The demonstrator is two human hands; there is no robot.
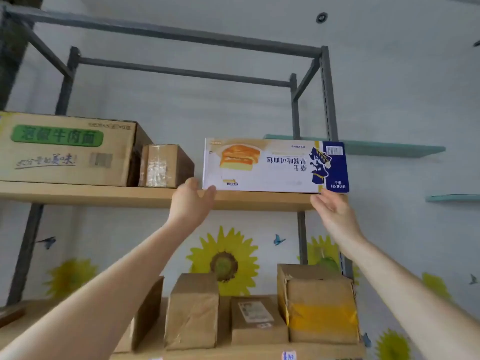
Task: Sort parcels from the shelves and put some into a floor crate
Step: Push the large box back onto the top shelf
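Observation:
A long white-and-blue bread box (275, 165) stands upside down on the upper wooden shelf (130, 197). Both my arms reach up to it. My left hand (191, 203) is at the box's lower left corner, thumb and fingertips touching its end. My right hand (333, 213) is under the lower right corner, fingers straight and touching the box's bottom edge. On the lower shelf stand several brown parcels: a tall one (192, 311), a small labelled one (258, 319) and a large one with yellow tape (318, 304).
A big printed carton (65, 149) and a small taped box (166, 166) sit on the upper shelf to the left. Grey metal uprights (328, 94) frame the rack. Teal wall shelves (389, 149) are at the right. No crate is in view.

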